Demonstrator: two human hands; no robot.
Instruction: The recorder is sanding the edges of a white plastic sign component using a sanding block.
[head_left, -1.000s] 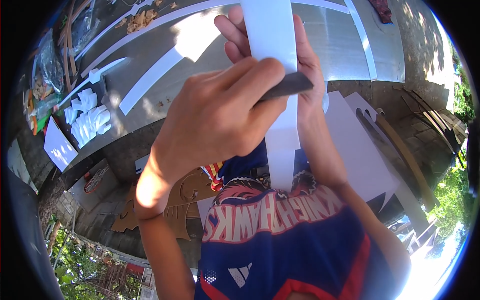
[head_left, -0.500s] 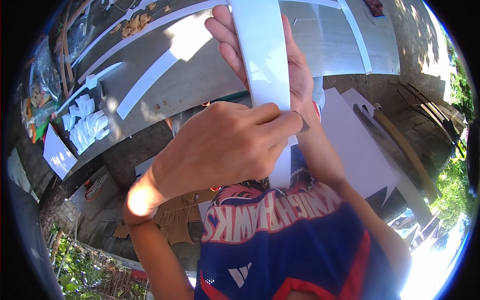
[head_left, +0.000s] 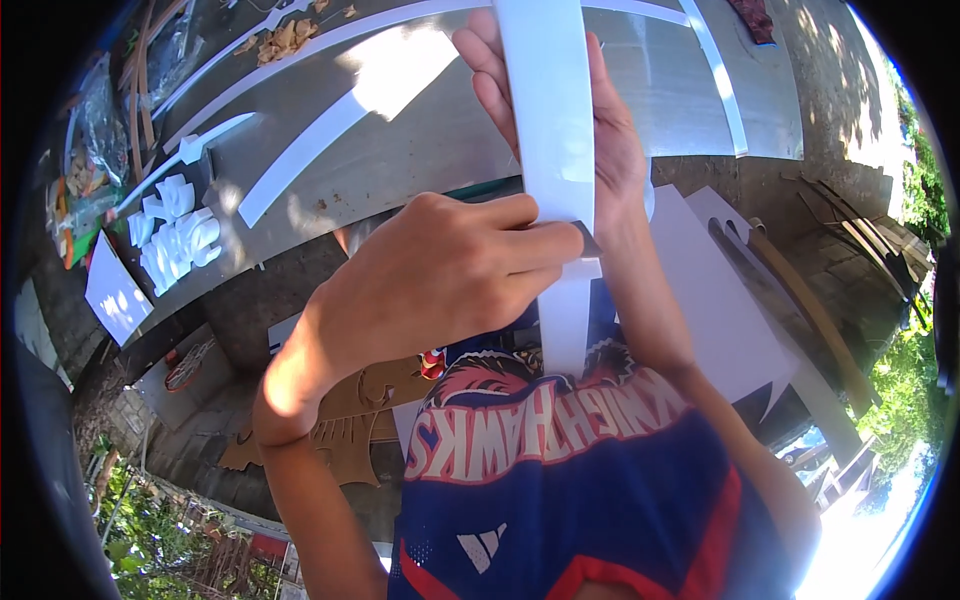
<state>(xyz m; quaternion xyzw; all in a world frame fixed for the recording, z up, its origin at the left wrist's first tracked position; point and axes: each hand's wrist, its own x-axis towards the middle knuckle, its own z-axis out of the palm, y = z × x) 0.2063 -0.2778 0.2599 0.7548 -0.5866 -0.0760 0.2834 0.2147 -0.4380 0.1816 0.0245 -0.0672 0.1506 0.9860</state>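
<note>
A long, glossy white strip (head_left: pixel 552 120) runs upright through the middle, from the top edge down toward my lap. Under it my right hand (head_left: pixel 618 150) lies palm up, its fingers showing past the strip's left edge and its thumb past the right. My left hand (head_left: pixel 440 265) reaches across from the left with bent fingers. Between its fingertips is a small dark grey flat piece (head_left: pixel 588 238), pressed against the strip's face near its right edge. Whether that piece is a blade or an abrasive scrap I cannot tell. The strip narrows below my left hand.
A grey metal-topped table (head_left: pixel 400 150) carries a curved white strip (head_left: pixel 310 155), curled white pieces (head_left: pixel 180 245), dry leaves (head_left: pixel 288 40) and clear plastic (head_left: pixel 100 130). Large white sheets (head_left: pixel 700 290) lean at the right beside brown strips (head_left: pixel 815 310). Cut brown board (head_left: pixel 350 420) lies below left.
The white strip and my right hand have shifted slightly right. My left fingertips have moved a little left relative to the strip, and the dark piece now lies over its right edge.
</note>
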